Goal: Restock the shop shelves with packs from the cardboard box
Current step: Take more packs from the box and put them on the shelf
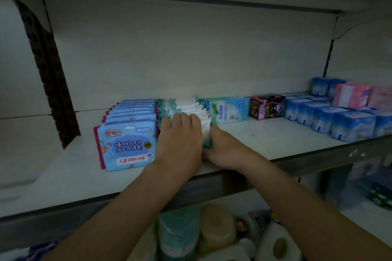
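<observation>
A row of green-and-white wipe packs (184, 107) stands upright on the white shelf (265, 135), running back towards the rear wall. My left hand (180, 140) lies flat over the front packs of that row, fingers curled on their tops. My right hand (222, 148) presses against the right side of the front pack, fingers wrapped on it. Left of this row stands a file of blue wipe packs (127, 146) with pink edges. The cardboard box is out of view.
A single green pack (228, 110) leans at the back, beside a dark cartoon-printed box (266, 107). Blue tissue packs (331, 118) and pink ones (352, 95) fill the right end. Paper rolls (214, 229) sit on the shelf below. A brown bracket (51, 74) stands at the left.
</observation>
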A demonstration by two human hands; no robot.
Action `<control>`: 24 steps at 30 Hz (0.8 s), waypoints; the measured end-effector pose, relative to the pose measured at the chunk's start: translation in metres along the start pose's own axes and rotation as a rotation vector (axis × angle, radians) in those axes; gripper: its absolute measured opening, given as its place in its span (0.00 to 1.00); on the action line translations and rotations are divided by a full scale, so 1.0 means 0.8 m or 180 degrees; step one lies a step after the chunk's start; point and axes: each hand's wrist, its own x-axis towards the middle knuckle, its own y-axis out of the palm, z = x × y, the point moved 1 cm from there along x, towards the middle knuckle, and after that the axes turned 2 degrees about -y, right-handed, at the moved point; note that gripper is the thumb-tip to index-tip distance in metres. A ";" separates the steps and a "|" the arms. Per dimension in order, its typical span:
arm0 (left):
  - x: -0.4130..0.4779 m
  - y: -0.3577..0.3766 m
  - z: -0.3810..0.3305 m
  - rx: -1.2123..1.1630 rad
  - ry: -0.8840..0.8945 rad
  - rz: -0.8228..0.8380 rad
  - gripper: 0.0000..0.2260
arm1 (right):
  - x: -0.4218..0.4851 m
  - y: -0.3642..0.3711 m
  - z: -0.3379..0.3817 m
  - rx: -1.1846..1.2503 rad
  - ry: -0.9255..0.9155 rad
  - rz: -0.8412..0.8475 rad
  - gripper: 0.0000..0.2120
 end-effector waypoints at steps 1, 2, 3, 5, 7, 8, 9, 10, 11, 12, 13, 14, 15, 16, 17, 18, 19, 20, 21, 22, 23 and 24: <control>0.000 0.000 0.000 -0.0025 -0.0003 -0.0036 0.22 | -0.001 -0.001 0.000 0.0023 0.0014 0.0006 0.33; -0.001 0.000 0.001 -0.0054 -0.0016 -0.0068 0.23 | -0.004 -0.003 0.001 0.0083 0.0006 -0.0007 0.33; -0.002 0.000 0.001 -0.0072 -0.0027 -0.0095 0.24 | -0.008 -0.007 0.002 0.0168 -0.0024 -0.0039 0.32; -0.004 0.000 0.000 -0.0081 -0.0006 -0.0154 0.26 | -0.015 -0.015 0.002 0.0351 -0.0125 -0.0139 0.28; -0.007 -0.002 0.000 -0.0101 0.0040 -0.0222 0.27 | -0.020 -0.020 -0.001 0.0408 -0.0132 -0.0256 0.30; -0.009 -0.003 -0.002 -0.0118 0.0067 -0.0250 0.28 | -0.021 -0.021 -0.004 0.0364 -0.0073 -0.0323 0.33; -0.010 -0.005 -0.004 -0.0141 0.0095 -0.0279 0.28 | -0.022 -0.022 -0.008 0.0312 -0.0008 -0.0374 0.36; -0.011 -0.008 -0.006 -0.0161 0.0121 -0.0291 0.28 | -0.023 -0.023 -0.011 0.0289 0.0029 -0.0414 0.37; -0.012 -0.010 -0.009 -0.0180 0.0153 -0.0295 0.29 | -0.025 -0.025 -0.015 0.0294 0.0041 -0.0465 0.37; -0.012 -0.012 -0.013 -0.0200 0.0199 -0.0283 0.29 | -0.029 -0.028 -0.017 0.0317 0.0033 -0.0535 0.36; -0.012 -0.014 -0.018 -0.0228 0.0254 -0.0285 0.29 | -0.034 -0.031 -0.020 0.0350 0.0023 -0.0618 0.33; -0.012 -0.015 -0.023 -0.0290 0.0291 -0.0301 0.29 | -0.038 -0.035 -0.023 0.0396 0.0016 -0.0715 0.31; -0.011 -0.016 -0.029 -0.0391 0.0316 -0.0342 0.29 | -0.044 -0.039 -0.027 0.0460 0.0004 -0.0818 0.28; -0.011 -0.017 -0.037 -0.0509 0.0358 -0.0413 0.28 | -0.050 -0.043 -0.032 0.0535 0.0003 -0.0919 0.26; -0.009 -0.018 -0.045 -0.0581 0.0417 -0.0552 0.28 | -0.055 -0.047 -0.038 0.0617 -0.0007 -0.1016 0.23; -0.007 -0.016 -0.053 -0.0657 0.0476 -0.0684 0.28 | -0.061 -0.052 -0.044 0.0703 -0.0009 -0.1112 0.20; -0.007 -0.016 -0.062 -0.0757 0.0533 -0.0814 0.28 | -0.067 -0.057 -0.049 0.0789 0.0001 -0.1205 0.18; -0.008 -0.018 -0.072 -0.0859 0.0572 -0.0870 0.29 | -0.074 -0.063 -0.054 0.0855 0.0013 -0.1290 0.15; -0.009 -0.021 -0.082 -0.0926 0.0599 -0.0817 0.29 | -0.081 -0.069 -0.059 0.0905 0.0016 -0.1375 0.13; -0.011 -0.024 -0.094 -0.0989 0.0644 -0.0771 0.29 | -0.090 -0.076 -0.065 0.0935 0.0002 -0.1464 0.10; -0.012 -0.026 -0.104 -0.1065 0.0713 -0.0752 0.28 | -0.099 -0.082 -0.069 0.0948 -0.0041 -0.1558 0.08; -0.013 -0.027 -0.115 -0.1160 0.0811 -0.0817 0.28 | -0.110 -0.088 -0.075 0.0957 -0.0083 -0.1675 0.07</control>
